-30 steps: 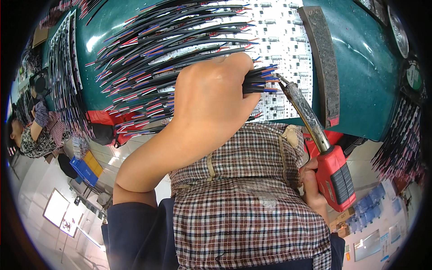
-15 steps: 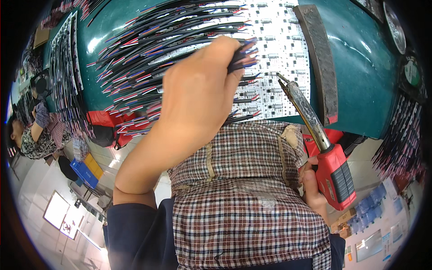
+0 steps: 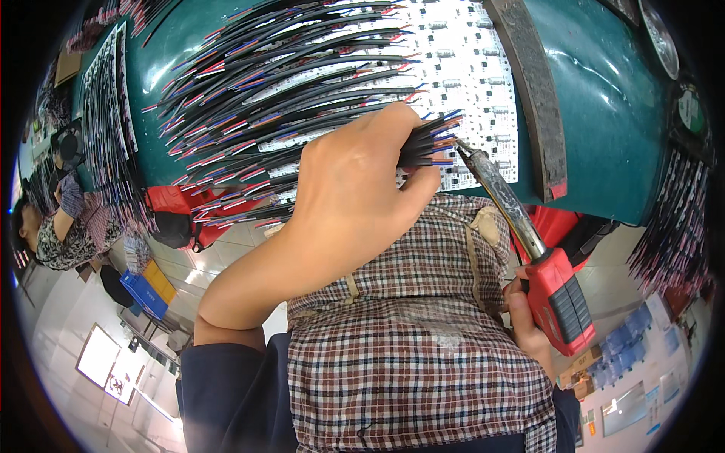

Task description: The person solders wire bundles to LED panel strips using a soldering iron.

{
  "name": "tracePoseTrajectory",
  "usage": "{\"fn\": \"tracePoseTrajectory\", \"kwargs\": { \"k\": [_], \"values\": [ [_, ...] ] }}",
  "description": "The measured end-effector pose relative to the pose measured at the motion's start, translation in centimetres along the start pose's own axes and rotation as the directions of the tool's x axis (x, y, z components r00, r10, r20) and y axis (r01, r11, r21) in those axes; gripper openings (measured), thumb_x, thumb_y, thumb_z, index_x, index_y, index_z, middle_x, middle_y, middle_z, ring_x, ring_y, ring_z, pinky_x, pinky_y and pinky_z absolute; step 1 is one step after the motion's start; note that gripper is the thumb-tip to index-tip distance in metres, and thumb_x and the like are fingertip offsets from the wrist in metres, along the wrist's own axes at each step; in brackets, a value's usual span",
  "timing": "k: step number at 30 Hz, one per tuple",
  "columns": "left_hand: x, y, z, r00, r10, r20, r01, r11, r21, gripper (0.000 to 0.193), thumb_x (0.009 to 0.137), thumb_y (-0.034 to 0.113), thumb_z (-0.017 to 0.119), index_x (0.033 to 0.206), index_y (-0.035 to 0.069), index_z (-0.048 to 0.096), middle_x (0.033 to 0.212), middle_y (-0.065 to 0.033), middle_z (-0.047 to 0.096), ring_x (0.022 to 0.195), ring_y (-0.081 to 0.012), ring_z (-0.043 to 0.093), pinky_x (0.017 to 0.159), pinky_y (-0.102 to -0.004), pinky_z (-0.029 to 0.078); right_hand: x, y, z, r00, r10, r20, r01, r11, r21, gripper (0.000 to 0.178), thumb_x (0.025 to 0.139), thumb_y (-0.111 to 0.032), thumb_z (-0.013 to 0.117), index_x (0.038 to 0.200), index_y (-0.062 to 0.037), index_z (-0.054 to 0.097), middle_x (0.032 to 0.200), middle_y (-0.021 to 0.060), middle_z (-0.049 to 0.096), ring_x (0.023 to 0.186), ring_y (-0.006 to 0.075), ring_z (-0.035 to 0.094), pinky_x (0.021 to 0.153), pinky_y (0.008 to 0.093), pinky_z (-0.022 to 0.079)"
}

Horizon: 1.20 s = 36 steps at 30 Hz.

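Observation:
My left hand [image 3: 355,177] is closed around a bundle of black cables [image 3: 420,148], whose blue, brown and dark wire ends stick out to the right. It is held above the near part of a white circuit board panel [image 3: 483,83]. Rows of similar black cables [image 3: 302,72] with red, white and blue ends lie across the panel's left side. At the right, my right hand [image 3: 522,321] grips the red and black handle of a soldering iron [image 3: 559,298]. Its tip points up and left, right by the bundle's wire ends; whether they touch, I cannot tell.
A long dark bar [image 3: 532,90] lies along the panel's right edge on the green table [image 3: 604,121]. More cables hang at the right rim [image 3: 672,234]. Another cable-covered panel [image 3: 109,106] lies at the left, near a seated co-worker [image 3: 64,226].
My left hand has come nearer to me and slightly right with the cable bundle, bringing its wire ends beside the iron's tip. The soldering iron has shifted only slightly.

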<state>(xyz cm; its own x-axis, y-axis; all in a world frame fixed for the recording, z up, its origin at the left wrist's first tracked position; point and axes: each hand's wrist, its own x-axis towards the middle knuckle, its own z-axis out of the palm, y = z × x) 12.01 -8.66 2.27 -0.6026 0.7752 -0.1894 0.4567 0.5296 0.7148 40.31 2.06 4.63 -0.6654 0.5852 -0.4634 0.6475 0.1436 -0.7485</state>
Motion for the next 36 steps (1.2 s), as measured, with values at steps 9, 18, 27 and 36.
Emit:
{"fn": "tracePoseTrajectory", "kwargs": {
  "k": [9,18,27,36],
  "values": [
    [0.0,-0.5,0.6,0.999,0.009,-0.053,-0.005,0.997,0.077,0.018,0.082,0.015,0.077,0.085,0.004,0.063,0.067,-0.0049,0.062,0.052,-0.0119,0.055,0.05,-0.0258,0.044,1.1,0.3,0.6,0.99,-0.137,0.036,0.139,0.989,-0.058,0.031,0.071,-0.007,0.078,0.099,0.0018,0.068,0.09,0.0167,0.067,0.075,0.0332,0.069,0.068,0.038,0.055],
    [0.0,-0.6,0.8,0.999,0.02,-0.043,-0.017,0.996,0.084,0.017,0.082,0.015,0.077,0.084,0.003,0.064,0.068,-0.006,0.063,0.053,-0.015,0.059,0.051,-0.0266,0.046,1.7,0.2,1.1,0.976,-0.216,0.014,0.216,0.975,-0.049,0.029,0.067,-0.003,0.076,0.095,0.0014,0.067,0.083,0.014,0.064,0.067,0.0315,0.065,0.061,0.037,0.052],
    [0.2,-0.6,0.7,0.999,0.031,-0.04,-0.027,0.995,0.094,0.017,0.082,0.014,0.077,0.082,0.003,0.064,0.066,-0.0065,0.061,0.053,-0.0176,0.059,0.05,-0.028,0.046,0.8,1.0,0.5,0.98,-0.19,0.051,0.193,0.979,-0.067,0.028,0.071,-0.009,0.077,0.094,0.0011,0.067,0.086,0.0149,0.066,0.068,0.0324,0.065,0.062,0.038,0.052],
    [0.5,-0.6,0.6,0.998,0.037,-0.044,-0.034,0.996,0.079,0.017,0.079,0.012,0.077,0.081,0.003,0.064,0.066,-0.0071,0.062,0.052,-0.0186,0.059,0.049,-0.0289,0.045,0.7,1.0,0.1,0.987,-0.126,0.096,0.134,0.988,-0.082,0.028,0.075,-0.014,0.078,0.096,0.0009,0.068,0.088,0.0166,0.067,0.072,0.0332,0.067,0.066,0.0382,0.054]
  ]
}}
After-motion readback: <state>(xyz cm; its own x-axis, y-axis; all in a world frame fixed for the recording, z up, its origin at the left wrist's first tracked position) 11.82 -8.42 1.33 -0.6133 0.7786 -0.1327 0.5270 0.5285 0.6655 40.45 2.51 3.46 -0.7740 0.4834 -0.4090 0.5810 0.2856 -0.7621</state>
